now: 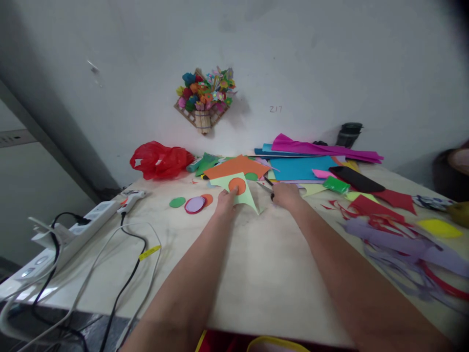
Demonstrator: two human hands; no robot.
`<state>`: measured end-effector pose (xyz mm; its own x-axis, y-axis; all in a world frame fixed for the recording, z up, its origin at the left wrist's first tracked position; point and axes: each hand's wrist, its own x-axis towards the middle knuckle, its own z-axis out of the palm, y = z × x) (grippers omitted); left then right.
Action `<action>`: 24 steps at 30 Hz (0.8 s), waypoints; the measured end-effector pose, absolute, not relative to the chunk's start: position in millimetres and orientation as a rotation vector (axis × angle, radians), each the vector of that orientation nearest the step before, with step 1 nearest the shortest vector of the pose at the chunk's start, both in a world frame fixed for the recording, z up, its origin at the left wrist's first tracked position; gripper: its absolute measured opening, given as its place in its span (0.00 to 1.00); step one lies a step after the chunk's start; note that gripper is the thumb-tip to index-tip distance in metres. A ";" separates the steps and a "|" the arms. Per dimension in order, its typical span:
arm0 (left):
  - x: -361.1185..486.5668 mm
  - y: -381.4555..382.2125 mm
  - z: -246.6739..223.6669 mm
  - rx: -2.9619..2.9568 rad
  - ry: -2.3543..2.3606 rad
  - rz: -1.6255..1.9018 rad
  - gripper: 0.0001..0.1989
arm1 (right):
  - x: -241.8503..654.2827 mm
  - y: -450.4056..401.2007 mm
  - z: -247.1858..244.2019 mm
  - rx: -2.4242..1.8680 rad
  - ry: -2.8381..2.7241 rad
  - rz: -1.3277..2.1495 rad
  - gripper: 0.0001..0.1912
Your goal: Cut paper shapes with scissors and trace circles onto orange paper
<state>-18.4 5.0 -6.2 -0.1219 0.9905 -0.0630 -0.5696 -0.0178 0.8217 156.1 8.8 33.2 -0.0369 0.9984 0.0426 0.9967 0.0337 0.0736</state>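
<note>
My left hand [227, 199] pinches a pale green paper sheet [246, 196] together with an orange paper circle [237, 186] lying on it, the thumb pressed on the circle. The sheet has curved bites cut from its edges. In my right hand [287, 195] is a pair of scissors [266, 187], blades pointing left toward the sheet and slightly apart from it. Left of my left hand lie a green paper circle [177, 202], a lilac paper circle [195, 204] on a red one, and an orange circle [207, 200] partly beneath them.
A red plastic bag [161, 161], an orange paper sheet [238, 167] and blue sheets [302, 168] lie at the back. A black phone [357, 179] and lilac scraps [406, 242] are on the right. A power strip [73, 237] with cables runs along the left. Paper flowers [207, 95] hang on the wall.
</note>
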 end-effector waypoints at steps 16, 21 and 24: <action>-18.4 5.3 -5.0 0.709 0.809 1.500 0.13 | 161.7 2.2 12.1 2.195 2.670 -1.938 0.13; -21.1 5.1 -6.0 0.747 0.805 1.477 0.13 | 167.3 -4.7 7.4 2.106 2.587 -1.956 0.16; -25.0 7.0 -8.9 0.779 0.798 1.452 0.15 | 170.2 -8.3 9.9 1.966 2.597 -1.958 0.15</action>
